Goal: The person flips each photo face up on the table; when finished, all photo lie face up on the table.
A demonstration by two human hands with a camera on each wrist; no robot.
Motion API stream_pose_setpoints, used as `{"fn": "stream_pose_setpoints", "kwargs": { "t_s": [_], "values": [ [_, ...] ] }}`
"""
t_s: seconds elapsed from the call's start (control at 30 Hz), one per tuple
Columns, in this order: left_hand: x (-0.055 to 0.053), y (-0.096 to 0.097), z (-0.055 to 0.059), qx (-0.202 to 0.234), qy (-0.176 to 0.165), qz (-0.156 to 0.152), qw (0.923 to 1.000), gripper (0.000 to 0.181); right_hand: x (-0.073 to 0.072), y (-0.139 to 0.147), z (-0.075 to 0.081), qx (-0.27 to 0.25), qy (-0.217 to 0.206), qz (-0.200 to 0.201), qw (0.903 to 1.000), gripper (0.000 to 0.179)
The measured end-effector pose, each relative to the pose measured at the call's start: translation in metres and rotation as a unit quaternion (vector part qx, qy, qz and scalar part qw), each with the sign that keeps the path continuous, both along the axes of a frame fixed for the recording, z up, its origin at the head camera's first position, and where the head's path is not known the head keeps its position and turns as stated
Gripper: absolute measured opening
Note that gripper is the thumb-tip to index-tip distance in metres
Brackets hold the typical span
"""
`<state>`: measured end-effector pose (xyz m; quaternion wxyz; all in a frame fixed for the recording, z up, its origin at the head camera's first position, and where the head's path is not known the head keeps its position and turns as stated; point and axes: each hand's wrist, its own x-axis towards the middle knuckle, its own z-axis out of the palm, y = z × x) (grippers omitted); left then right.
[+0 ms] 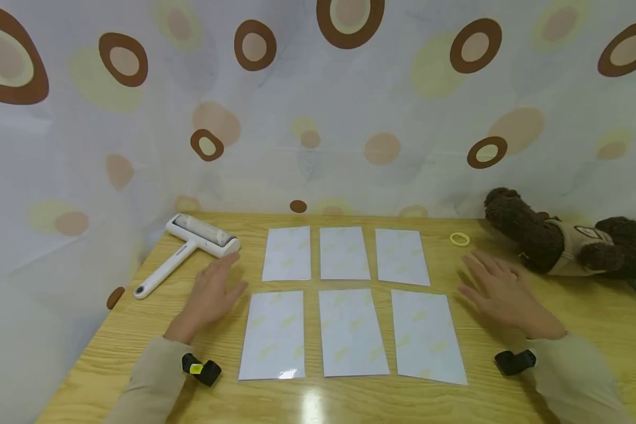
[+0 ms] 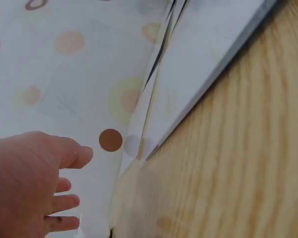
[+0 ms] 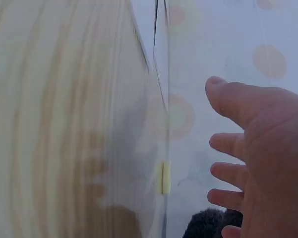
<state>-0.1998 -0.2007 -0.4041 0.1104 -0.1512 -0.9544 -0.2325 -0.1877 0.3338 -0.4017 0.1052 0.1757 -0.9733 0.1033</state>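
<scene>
White rectangular cards lie flat on the wooden table in two rows of three, among them a back-row card [image 1: 344,253] and a front-row card [image 1: 353,333]. To their left is my left hand [image 1: 210,297], fingers extended and nothing in it; the left wrist view shows its thumb and fingers [image 2: 64,204] spread. A white lint roller [image 1: 191,247] with a long handle lies just beyond it. My right hand [image 1: 509,294] is on the cards' other side, its fingers loosely spread and holding nothing. Past its fingertips sits a small yellow ring [image 1: 459,239], also visible in the right wrist view.
A dark brown plush toy [image 1: 572,244] in a beige garment lies at the back right of the table [image 1: 233,406]. Behind the table hangs a white sheet [image 1: 307,171] with brown and yellow round shapes. Each wrist wears a black camera strap.
</scene>
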Motion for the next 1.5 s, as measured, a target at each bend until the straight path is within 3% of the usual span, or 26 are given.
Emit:
{"fn": "stream_pose_setpoints", "kwargs": {
  "t_s": [0.23,0.4,0.5,0.63,0.8,1.03,1.3,1.5],
  "values": [
    [-0.007,0.0,-0.011,0.046,-0.05,-0.051,0.9964,0.053,-0.012,-0.027,-0.002,-0.001,0.02,0.049,0.9986,0.051],
    [-0.018,0.003,-0.015,0.057,-0.058,-0.088,0.9928,0.051,-0.025,-0.053,0.003,-0.007,-0.023,0.067,0.9974,0.053],
    [-0.027,0.006,-0.014,0.053,-0.066,-0.097,0.9917,0.052,-0.036,-0.073,0.006,-0.003,-0.026,0.069,0.9973,0.053],
    [-0.039,0.011,-0.016,0.043,-0.073,-0.086,0.9927,0.051,-0.055,-0.1,0.008,0.016,-0.004,0.064,0.9978,0.05],
    [-0.05,0.015,-0.017,0.028,-0.076,-0.077,0.9938,0.05,-0.078,-0.131,0.012,0.024,-0.021,0.08,0.9963,0.047],
    [-0.056,0.019,-0.023,0.045,-0.082,-0.092,0.9914,0.047,-0.107,-0.173,0.018,-0.002,-0.091,0.121,0.9885,0.048],
    [-0.061,0.017,-0.04,0.066,-0.041,-0.092,0.9927,0.038,-0.142,-0.221,0.019,0.001,-0.146,0.147,0.9783,0.054],
    [-0.059,0.014,-0.041,0.069,-0.031,-0.082,0.9938,0.038,-0.157,-0.256,0.014,-0.018,-0.2,0.162,0.9662,0.062]
  ]
}}
